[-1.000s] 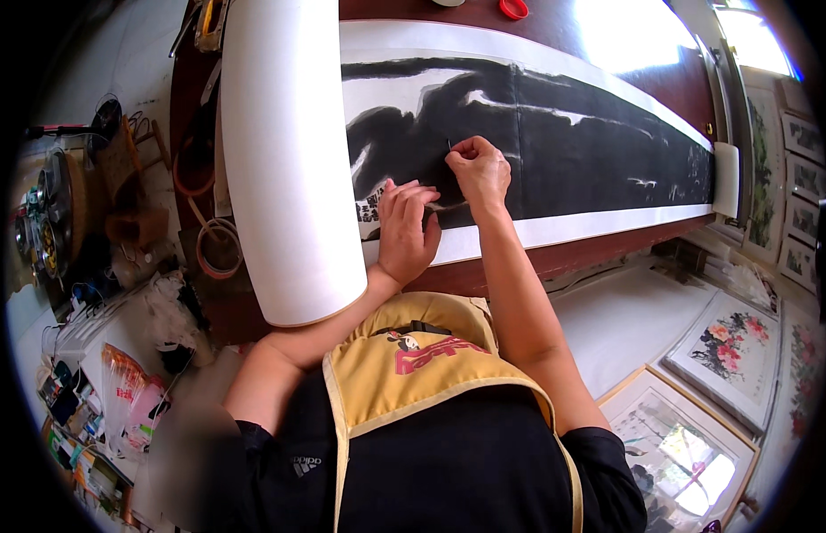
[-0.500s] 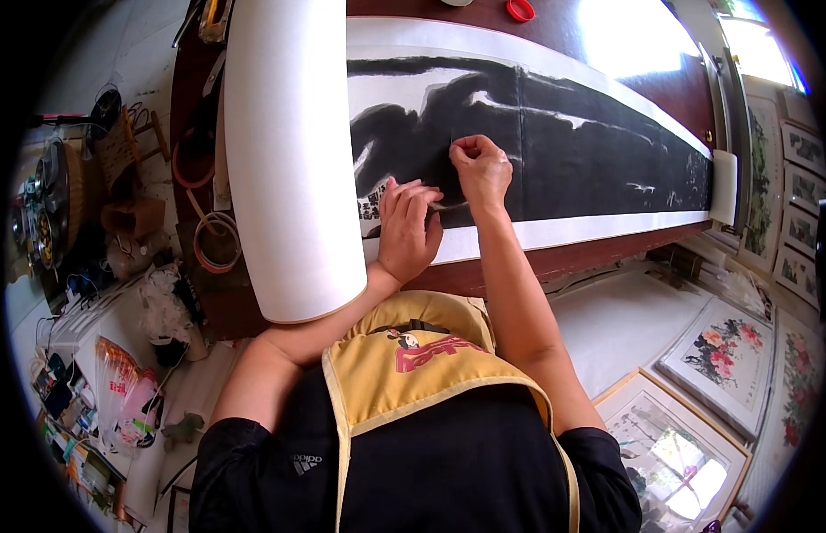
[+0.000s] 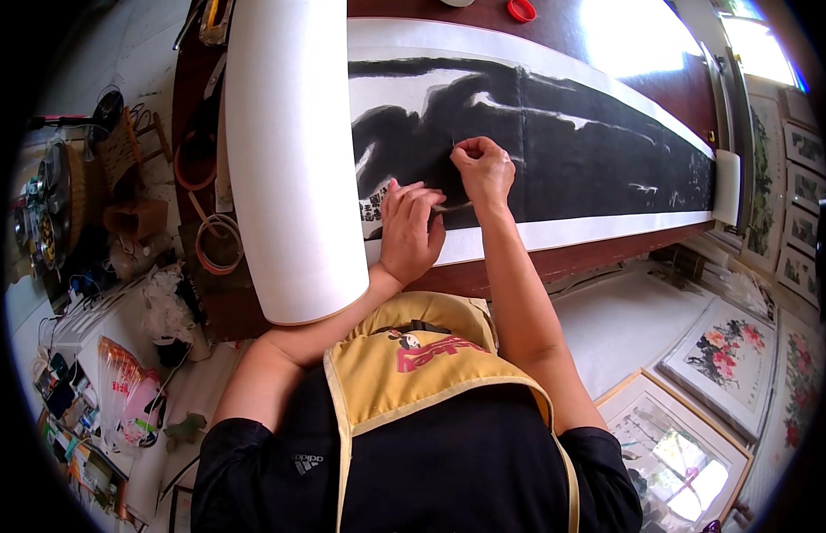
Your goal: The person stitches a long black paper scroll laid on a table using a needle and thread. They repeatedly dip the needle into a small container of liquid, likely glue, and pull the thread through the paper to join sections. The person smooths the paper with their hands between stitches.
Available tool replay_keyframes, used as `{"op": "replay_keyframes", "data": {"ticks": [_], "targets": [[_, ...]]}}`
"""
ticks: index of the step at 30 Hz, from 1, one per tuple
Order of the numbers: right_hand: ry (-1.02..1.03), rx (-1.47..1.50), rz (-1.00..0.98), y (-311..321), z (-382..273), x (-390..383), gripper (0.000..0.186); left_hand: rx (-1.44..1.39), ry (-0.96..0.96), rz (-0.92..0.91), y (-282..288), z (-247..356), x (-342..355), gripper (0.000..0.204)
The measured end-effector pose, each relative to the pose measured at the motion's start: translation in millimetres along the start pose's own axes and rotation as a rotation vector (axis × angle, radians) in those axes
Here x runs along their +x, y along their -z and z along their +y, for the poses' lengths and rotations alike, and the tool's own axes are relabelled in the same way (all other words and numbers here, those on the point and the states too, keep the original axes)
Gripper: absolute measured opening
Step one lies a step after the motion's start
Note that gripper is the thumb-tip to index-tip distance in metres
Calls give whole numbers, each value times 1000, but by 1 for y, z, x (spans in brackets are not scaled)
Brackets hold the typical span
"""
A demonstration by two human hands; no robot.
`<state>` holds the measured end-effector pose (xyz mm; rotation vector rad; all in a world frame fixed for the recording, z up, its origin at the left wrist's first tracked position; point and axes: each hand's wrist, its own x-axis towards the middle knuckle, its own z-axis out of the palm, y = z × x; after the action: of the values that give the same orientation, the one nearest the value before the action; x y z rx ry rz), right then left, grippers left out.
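Observation:
A long ink painting [image 3: 591,133], mostly black with pale streaks and a white border, lies across the table. My left hand [image 3: 411,226] rests flat on its lower left part, fingers stretched out beside some dark written characters. Over the black area, my right hand [image 3: 486,173] is closed in a pinch, thumb against fingertips. A thin dark sliver seems to stick up at the fingertips, too small to name. To the left, a thick white paper roll [image 3: 293,160] lies across the painting's end, with my left forearm below its near end.
The dark red table [image 3: 555,249] has a red ring-shaped lid [image 3: 521,10] at its far side. Tape rolls [image 3: 219,242] and a yellow cutter [image 3: 216,22] lie left of the paper roll. A framed picture [image 3: 671,449] and flower paintings [image 3: 719,360] stand at lower right.
Both hands stay in nearly the same place. The whole view has shifted very slightly, and the pinch of my right hand is held.

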<state>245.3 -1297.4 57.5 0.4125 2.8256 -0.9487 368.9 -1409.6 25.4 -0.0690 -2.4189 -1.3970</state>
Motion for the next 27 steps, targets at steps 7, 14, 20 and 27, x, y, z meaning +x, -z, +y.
{"op": "replay_keyframes", "data": {"ticks": [7,14,20,27], "targets": [[-53,-50,19,-7,-4,-3,21,-5,10,-10,1,1,0,35],[-22,10,13,-6,-1,-2,18,14,2,5,1,2,1,35],[-24,8,-6,-2,-1,-1,18,18,-6,5,1,2,1,34],[-13,-22,36,-7,-1,-2,19,12,-3,-11,1,2,1,34]]}}
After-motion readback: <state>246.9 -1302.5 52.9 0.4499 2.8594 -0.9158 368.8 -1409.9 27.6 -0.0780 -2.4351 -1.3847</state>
